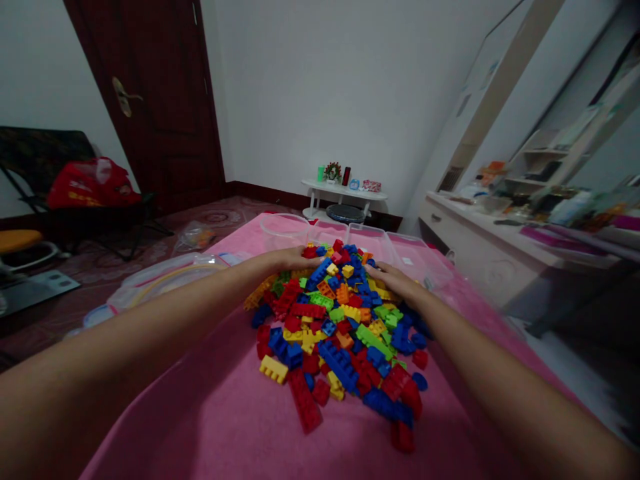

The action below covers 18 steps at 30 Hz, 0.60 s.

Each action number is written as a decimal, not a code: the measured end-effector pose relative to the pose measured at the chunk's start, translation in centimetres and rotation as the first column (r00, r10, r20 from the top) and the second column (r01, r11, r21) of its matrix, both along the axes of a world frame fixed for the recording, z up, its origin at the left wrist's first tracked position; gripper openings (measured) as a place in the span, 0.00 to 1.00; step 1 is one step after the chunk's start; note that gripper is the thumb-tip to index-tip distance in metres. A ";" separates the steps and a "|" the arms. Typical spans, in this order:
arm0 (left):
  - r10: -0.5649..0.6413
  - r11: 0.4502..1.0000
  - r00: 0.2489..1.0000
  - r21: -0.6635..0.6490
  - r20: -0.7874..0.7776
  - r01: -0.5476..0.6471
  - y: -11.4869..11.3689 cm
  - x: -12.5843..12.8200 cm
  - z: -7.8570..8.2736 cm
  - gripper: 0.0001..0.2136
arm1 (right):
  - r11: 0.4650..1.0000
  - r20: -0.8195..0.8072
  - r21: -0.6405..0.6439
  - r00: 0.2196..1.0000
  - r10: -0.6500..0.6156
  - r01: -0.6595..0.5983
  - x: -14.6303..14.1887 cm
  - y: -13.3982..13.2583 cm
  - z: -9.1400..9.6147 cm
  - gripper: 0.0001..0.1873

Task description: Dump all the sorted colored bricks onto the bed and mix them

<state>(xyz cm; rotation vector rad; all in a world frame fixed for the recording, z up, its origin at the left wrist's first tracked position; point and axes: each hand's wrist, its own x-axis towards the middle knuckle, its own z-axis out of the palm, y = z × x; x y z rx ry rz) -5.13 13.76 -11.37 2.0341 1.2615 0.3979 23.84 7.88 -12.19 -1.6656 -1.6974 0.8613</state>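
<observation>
A heap of plastic building bricks (340, 320) in red, blue, yellow, green and orange lies on a pink cloth (220, 413). My left hand (294, 259) rests against the heap's far left side, fingers stretched out towards the middle. On the far right side, my right hand (393, 279) touches the bricks with its fingers extended, their tips partly hidden among the pieces. Neither hand is seen gripping a brick. Nearer to me, a yellow brick (273, 369) and a long red brick (304, 402) lie at the heap's front edge.
Clear plastic containers (285, 230) stand in a row behind the heap. Left of the cloth are clear plastic bags or covers (165, 280). A white shelf (345, 190) is against the wall, a cluttered white dresser (465, 217) at right, and a chair with a red bag (93, 183) at left.
</observation>
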 end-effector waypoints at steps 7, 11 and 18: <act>-0.058 0.996 0.975 -0.058 0.213 0.072 -1.7 2.0 0.5 0.38 | 0.986 -0.414 -0.162 0.910 -0.027 -0.044 -2.0 -1.6 0.3 0.25; -0.094 0.994 0.970 -0.040 0.222 0.106 -2.1 2.3 0.9 0.37 | 0.985 -0.598 -0.126 0.801 0.017 -0.115 -3.2 -1.5 0.1 0.20; -0.170 0.981 0.915 -0.030 0.367 0.194 -5.0 2.2 4.1 0.34 | 0.976 -0.562 -0.035 0.811 0.159 -0.215 -5.0 -3.4 3.5 0.26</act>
